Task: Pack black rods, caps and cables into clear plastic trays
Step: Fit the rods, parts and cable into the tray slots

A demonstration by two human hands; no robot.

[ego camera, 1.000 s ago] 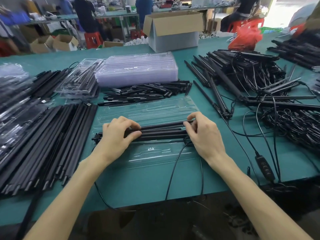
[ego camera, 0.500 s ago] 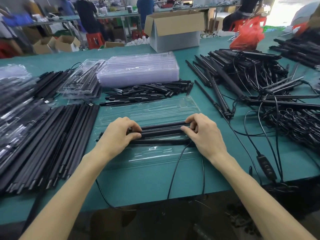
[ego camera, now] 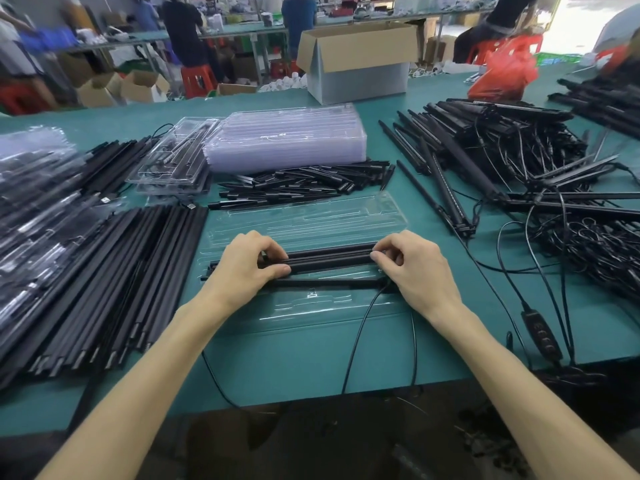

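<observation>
both hands, left [ego camera: 247, 268] and right [ego camera: 414, 268], pinch the stiff, light rods [ego camera: 329, 259] at their ends over the open tray [ego camera: 311, 220] on the worktop [ego camera: 311, 351]; end grip suits, flimsy tray.

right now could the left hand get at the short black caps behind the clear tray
Probably yes: the short black caps lie just past the clear plastic tray, nothing between, though the left hand grips black rods.
</observation>
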